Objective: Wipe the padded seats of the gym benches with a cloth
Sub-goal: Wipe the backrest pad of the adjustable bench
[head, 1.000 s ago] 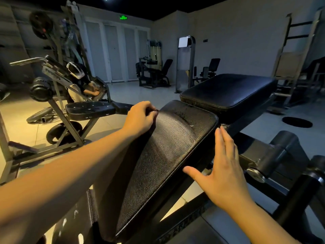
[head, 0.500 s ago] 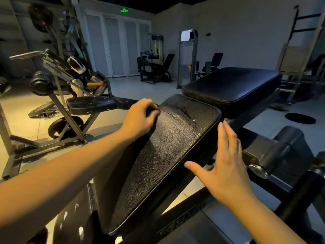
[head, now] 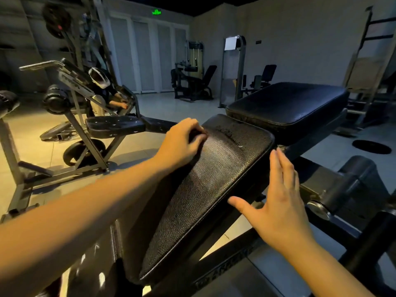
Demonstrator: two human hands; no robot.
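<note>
As left fingers (head: 189, 125) grip cloth (head: 194, 133) — right fingers (head: 281, 166) straight — another pad (head: 287, 101) sits beyond seat (head: 214, 181).

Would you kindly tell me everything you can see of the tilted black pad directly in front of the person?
The tilted pad is black, pebble-grained upholstery, seemingly vinyl, with rounded corners and a piped edge. It slopes up away from the camera on a dark frame, its far end near a flat pad. Scuffs mark its upper part. The left hand rests with curled fingers on its upper left corner; the open right hand is beside its right edge, contact unclear.
</note>
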